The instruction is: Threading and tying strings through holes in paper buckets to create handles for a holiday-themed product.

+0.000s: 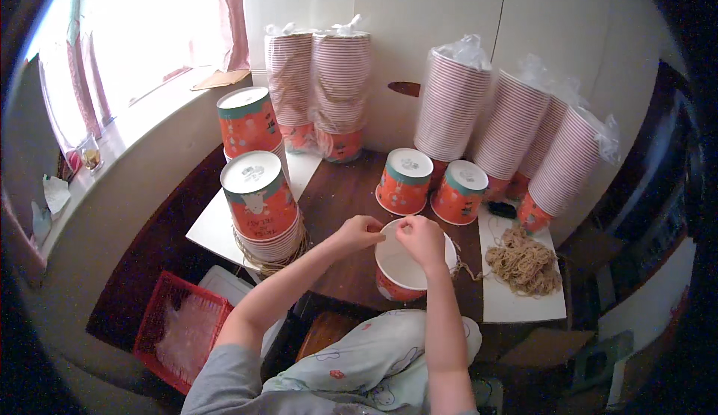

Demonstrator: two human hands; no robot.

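An orange paper bucket (400, 292) with a white inside stands upright before me, mouth up. My left hand (362, 232) is at the far left of its rim, thumb and fingers pinched together. Over the far rim, my right hand (420, 237) is closed in a pinch too. Whatever lies between the fingertips is too small to make out. Beside the bucket's right side a strand of twine (470, 271) trails toward a loose heap of tan twine (523, 260). Just beyond the bucket, two more orange buckets (404, 183) (458, 193) stand upside down.
Nested upside-down buckets (262, 202) with cords round them stand at left, another stack (248, 123) behind. Tall bagged stacks (453, 104) (342, 78) line the wall, several at right. A red basket (161, 310) sits low at left. A small black object (502, 209) lies near the twine.
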